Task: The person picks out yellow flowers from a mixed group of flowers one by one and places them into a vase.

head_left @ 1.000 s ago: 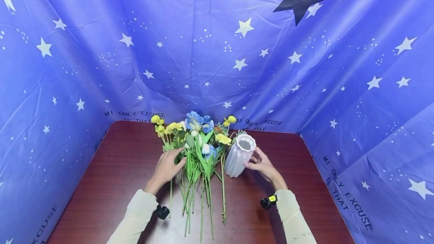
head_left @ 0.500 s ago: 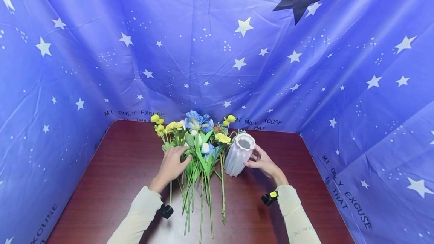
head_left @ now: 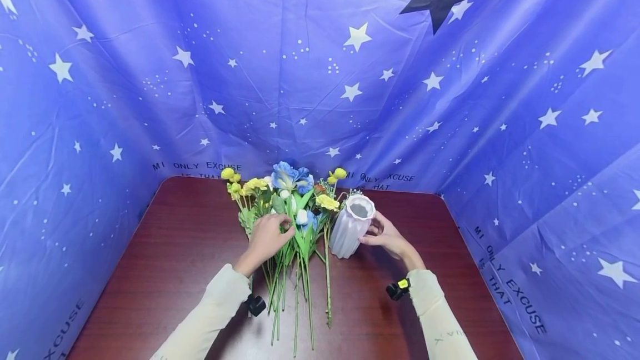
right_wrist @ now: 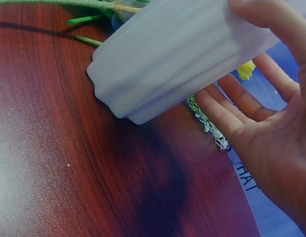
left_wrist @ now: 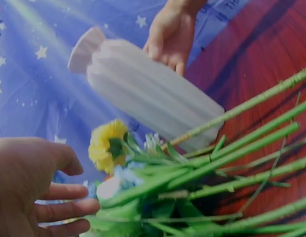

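Note:
A white fluted vase (head_left: pixel 351 229) stands on the table right of a spread of artificial flowers (head_left: pixel 292 182), their green stems (head_left: pixel 297 293) toward the front edge. The right hand (head_left: pixel 392 240) holds the vase from its right side; in the right wrist view the thumb lies on the vase (right_wrist: pixel 172 54) and the fingers reach behind it. Above the flowers' left part is the left hand (head_left: pixel 267 240), its fingers loosely bent with nothing between them. The left wrist view shows that hand (left_wrist: pixel 39 192) beside a white bud (left_wrist: pixel 109 188) and a yellow flower (left_wrist: pixel 107 145).
The flowers and vase are on a dark red wooden table (head_left: pixel 185 254). A blue cloth (head_left: pixel 280 71) printed with stars and lettering hangs around its back and sides. A sprig with small white tips (right_wrist: pixel 214 132) shows beyond the vase in the right wrist view.
The left hand has moved rightward over the flowers, from their left side toward the middle. The right hand keeps its hold on the vase, which stays in place.

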Demonstrator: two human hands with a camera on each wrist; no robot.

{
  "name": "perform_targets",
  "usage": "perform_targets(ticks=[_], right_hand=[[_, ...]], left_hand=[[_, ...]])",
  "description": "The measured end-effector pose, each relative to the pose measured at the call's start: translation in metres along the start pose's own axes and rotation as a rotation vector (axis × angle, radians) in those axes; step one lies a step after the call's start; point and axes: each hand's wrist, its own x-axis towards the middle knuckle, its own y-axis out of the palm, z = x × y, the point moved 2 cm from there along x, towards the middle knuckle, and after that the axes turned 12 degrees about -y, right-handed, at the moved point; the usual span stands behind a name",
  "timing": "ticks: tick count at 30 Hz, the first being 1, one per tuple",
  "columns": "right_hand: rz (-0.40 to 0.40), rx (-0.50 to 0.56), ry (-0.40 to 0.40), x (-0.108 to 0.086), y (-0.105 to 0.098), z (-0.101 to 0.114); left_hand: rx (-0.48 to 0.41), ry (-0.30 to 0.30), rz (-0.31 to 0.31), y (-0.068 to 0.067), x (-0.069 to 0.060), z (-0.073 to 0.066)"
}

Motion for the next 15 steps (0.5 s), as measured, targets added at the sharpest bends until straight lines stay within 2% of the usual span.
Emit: perform_targets(ticks=[3, 9, 15], right_hand=[[0.0, 0.004, -0.003, 0.0, -0.001, 0.0], [0.005, 0.024, 0.001, 0.001, 0.0, 0.0], [0.008, 0.026, 0.01, 0.001, -0.001, -0.001]], left_hand=[[-0.027, -0.034, 0.03, 0.001, 0.0, -0.009], [-0.065, -0.148, 0.129, 0.006, -0.001, -0.027], [-0.093, -0.245, 0.281, 0.02, -0.005, -0.041]])
